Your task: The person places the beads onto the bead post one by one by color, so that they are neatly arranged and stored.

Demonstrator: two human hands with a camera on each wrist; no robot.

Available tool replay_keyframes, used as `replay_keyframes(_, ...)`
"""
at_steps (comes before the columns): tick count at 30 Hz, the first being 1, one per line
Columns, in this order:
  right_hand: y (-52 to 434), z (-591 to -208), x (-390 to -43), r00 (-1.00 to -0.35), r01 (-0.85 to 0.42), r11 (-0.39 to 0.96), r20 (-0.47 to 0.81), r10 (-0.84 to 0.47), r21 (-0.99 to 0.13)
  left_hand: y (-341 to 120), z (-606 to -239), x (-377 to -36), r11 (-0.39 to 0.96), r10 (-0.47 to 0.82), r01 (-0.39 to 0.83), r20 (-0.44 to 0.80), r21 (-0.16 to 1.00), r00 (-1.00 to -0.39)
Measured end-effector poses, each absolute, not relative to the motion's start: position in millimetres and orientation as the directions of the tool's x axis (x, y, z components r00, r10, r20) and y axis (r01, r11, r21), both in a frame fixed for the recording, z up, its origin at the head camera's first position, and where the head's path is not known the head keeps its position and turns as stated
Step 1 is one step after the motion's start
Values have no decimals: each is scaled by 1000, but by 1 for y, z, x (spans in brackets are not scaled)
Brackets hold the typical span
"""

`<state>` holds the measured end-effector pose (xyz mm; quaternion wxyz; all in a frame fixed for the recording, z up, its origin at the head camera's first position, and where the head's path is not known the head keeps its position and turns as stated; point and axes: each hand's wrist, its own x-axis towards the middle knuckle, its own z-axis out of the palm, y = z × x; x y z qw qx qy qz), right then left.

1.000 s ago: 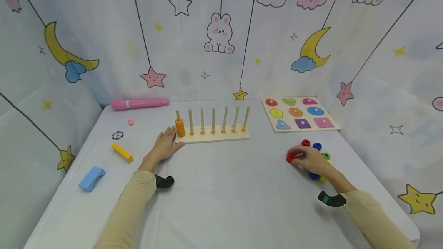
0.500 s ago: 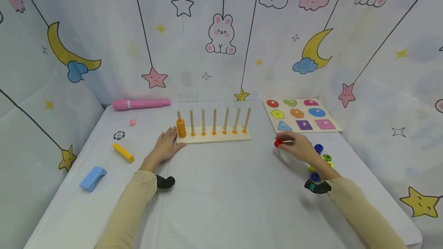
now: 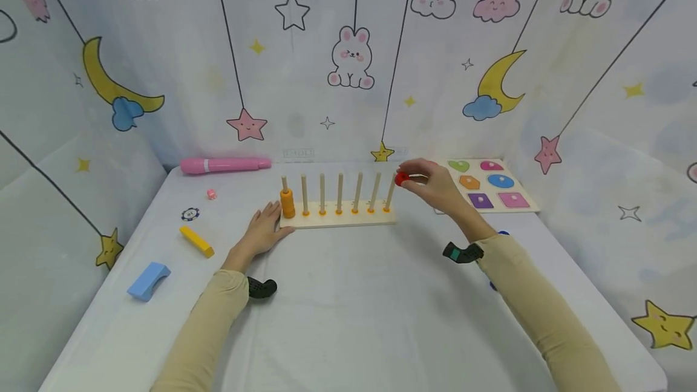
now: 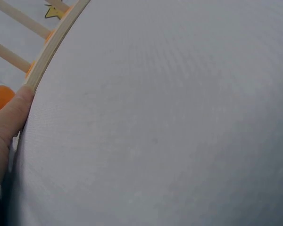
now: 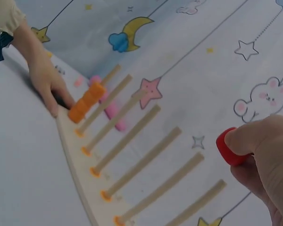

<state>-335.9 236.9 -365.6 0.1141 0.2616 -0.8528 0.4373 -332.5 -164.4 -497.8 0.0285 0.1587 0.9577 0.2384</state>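
A pale wooden peg board with several upright pegs lies in the middle of the table. Orange beads are stacked on its leftmost peg; the other pegs have none. My left hand rests at the board's left end, fingers straight, and its thumb touches the front edge. My right hand pinches a red bead between thumb and fingers, beside the top of the rightmost peg. In the right wrist view the red bead is apart from the pegs.
A shape puzzle board lies behind my right hand, partly covered. My right sleeve hides most loose beads; a blue one peeks out. At left are a pink tube, pink die, chip, yellow block and blue arch.
My right hand has lifted the red bead from the pile at right and carried it leftward and away from me to the rightmost peg. My left hand stays at the board.
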Motion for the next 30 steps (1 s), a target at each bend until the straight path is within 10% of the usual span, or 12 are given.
replay_keyframes(30, 60, -355, -385, -733, -648, 398, 389, -558, -650, -162, -497, -332, 827, 312, 288, 32, 483, -950)
